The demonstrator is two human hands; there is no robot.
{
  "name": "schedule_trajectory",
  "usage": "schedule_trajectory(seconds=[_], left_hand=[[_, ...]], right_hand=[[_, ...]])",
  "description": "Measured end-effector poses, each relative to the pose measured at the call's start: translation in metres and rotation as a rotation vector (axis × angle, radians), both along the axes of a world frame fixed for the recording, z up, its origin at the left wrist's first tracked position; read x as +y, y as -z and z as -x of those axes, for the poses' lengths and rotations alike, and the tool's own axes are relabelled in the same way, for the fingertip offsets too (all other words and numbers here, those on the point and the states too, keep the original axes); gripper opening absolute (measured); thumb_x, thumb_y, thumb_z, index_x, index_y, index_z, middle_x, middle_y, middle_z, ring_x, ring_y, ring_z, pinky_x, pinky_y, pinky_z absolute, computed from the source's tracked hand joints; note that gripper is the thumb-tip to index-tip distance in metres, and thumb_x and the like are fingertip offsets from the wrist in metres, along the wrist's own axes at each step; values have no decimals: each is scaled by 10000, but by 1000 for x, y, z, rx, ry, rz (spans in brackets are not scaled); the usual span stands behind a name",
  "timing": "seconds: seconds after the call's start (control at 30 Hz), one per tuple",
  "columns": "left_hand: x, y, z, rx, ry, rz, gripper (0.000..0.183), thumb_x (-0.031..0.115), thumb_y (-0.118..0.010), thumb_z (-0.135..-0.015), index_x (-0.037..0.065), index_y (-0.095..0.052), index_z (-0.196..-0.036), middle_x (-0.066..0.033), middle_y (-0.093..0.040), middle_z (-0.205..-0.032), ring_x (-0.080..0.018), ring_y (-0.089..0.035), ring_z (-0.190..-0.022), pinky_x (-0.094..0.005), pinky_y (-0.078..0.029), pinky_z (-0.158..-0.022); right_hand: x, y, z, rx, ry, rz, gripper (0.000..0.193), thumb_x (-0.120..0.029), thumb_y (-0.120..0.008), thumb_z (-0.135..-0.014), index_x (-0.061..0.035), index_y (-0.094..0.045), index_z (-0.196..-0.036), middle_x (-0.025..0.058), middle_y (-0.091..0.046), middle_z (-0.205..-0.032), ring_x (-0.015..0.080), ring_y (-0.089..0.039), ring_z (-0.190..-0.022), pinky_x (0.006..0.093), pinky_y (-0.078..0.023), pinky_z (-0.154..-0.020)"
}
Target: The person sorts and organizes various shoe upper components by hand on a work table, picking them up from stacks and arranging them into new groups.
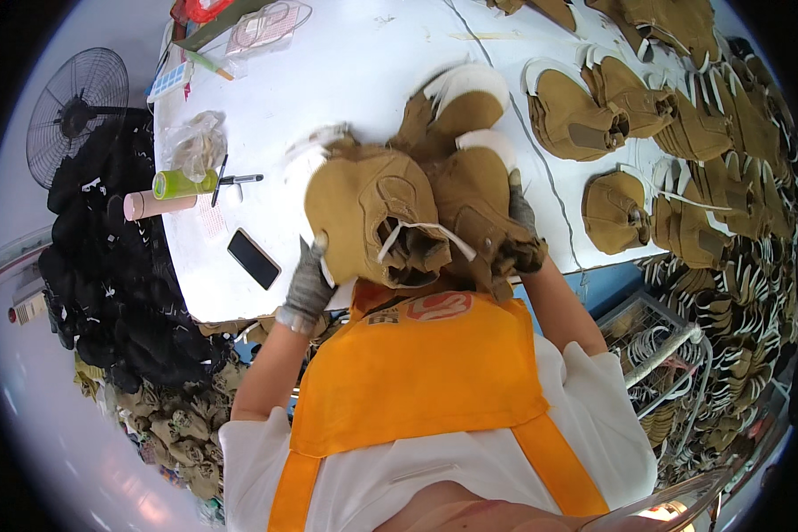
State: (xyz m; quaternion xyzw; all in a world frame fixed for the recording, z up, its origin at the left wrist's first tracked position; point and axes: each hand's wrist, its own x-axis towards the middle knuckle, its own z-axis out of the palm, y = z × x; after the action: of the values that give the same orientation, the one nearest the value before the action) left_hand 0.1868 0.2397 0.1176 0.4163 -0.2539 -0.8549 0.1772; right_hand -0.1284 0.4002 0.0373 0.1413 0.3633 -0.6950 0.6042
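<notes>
Holding a bunch of brown boots (363, 213) over the table (372, 89), just right of the phone (254, 259). Left hand (309, 282) (grey glove on, btw) is clamped on the boots' phone-facing side, and the right hand (525, 222) is clamped on the side away from the phone. A pen (242, 179) lies just beyond the phone, and other boots (576, 111) sit well off to its right.
</notes>
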Motion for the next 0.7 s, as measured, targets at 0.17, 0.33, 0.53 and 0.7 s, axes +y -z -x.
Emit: schedule_trajectory(seconds=[0.17, 0.33, 0.53, 0.7], left_hand=[[-103, 58, 41, 97, 3, 165, 710, 359, -663, -871, 125, -299, -1434, -115, -470, -1354, -263, -494, -1209, -414, -459, -995], [-215, 130, 63, 72, -216, 209, 1052, 317, -770, -784, 230, -8, -1504, -151, -386, -1424, -300, -469, -1236, -441, -464, -964], [-208, 135, 90, 166, -222, -64, 838, 554, -583, -864, 75, -240, -1460, -157, -501, -1341, -343, -565, -1117, -479, -483, -939], [-90, 66, 103, -88, -74, -316, 880, 763, -404, -805, 97, -400, -1380, -141, -500, -1347, -340, -494, -1200, -560, -405, -982]], right_hand=[[-81, 39, 56, 72, -1, 135, 629, -545, -464, -938, 6, -535, -1235, 104, -627, -1145, 204, -614, -1000, 352, -540, -830], [-138, 90, 103, 261, 106, 167, 545, -485, -530, -930, -42, -531, -1246, 93, -624, -1145, 222, -602, -1014, 369, -512, -852], [-131, 29, 80, 467, 239, -1, 499, -464, -636, -877, -54, -560, -1153, 52, -611, -969, 175, -579, -820, 308, -481, -641], [-34, 64, 51, 785, 54, -649, 359, -401, -643, -884, -74, -528, -978, 12, -490, -771, 142, -493, -719, 275, -432, -652]])
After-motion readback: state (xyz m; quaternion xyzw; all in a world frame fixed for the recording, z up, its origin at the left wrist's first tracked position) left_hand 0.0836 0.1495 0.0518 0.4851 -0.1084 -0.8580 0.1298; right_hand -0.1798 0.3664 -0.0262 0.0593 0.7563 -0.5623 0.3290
